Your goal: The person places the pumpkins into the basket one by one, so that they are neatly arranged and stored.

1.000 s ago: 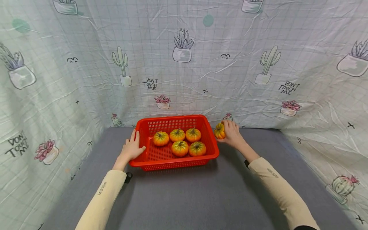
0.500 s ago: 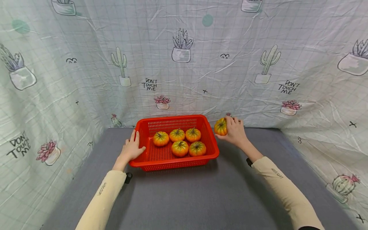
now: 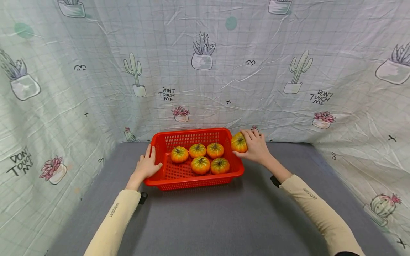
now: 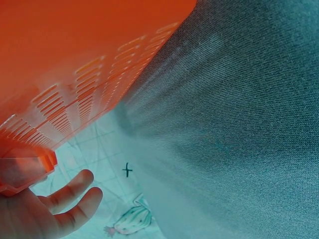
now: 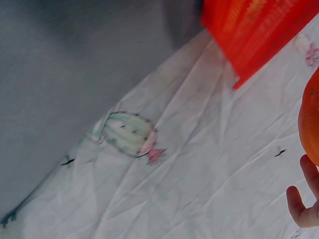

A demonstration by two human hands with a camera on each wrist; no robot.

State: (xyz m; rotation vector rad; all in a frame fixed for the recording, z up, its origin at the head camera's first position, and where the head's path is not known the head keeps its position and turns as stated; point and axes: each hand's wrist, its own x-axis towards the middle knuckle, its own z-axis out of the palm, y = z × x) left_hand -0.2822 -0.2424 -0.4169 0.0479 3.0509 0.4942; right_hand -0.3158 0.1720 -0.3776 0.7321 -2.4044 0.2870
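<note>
A red plastic basket (image 3: 193, 179) with slotted sides stands on the grey tabletop. Several small orange-and-yellow pumpkins (image 3: 200, 165) lie inside, mostly in its middle and right part. My left hand (image 3: 146, 166) rests on the basket's left rim, fingers extended and thumb pointing inward; the left wrist view shows two loose fingers (image 4: 79, 209) beyond the rim. Another pumpkin (image 3: 238, 143) is in my right hand (image 3: 256, 147), which grips it from the right, raised at the basket's right rim. In the right wrist view only part of that pumpkin (image 5: 310, 119) and the fingertips show.
A pale cloth (image 3: 205, 96) printed with cacti and potted plants hangs close behind the basket and along both sides. The grey tabletop (image 3: 205, 220) extends in front of the basket and to its left and right.
My right hand first lifted the pumpkin slightly up and to the right, then brought it left to the basket's right rim. The left hand and the basket have stayed put.
</note>
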